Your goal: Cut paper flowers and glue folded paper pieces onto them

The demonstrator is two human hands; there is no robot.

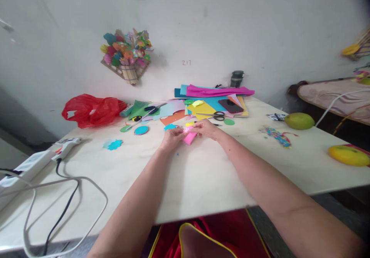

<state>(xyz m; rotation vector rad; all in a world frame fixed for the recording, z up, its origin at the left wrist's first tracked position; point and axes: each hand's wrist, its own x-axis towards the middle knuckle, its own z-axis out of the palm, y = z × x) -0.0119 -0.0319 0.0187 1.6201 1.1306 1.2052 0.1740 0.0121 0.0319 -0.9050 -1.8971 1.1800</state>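
Note:
Both hands meet over the middle of the white table [202,173]. Between them is a small bright pink packet [189,137], soft-looking and shiny at its top. My left hand [172,138] pinches its left side, and my right hand [206,129] has its fingers closed on the upper right. Fingers cover part of the packet, so its exact kind is hard to make out. Just behind the left hand lies a blue scalloped paper cutout [170,127]. A small yellow piece [190,124] sits right behind the packet. Black-handled scissors [219,115] rest beyond the right hand.
Coloured paper sheets [206,108] and a phone [230,105] lie at the back. More scissors [150,109] and a red plastic bag [94,109] are back left. A power strip [29,165] with loose cables occupies the left; mangoes [299,120] lie right.

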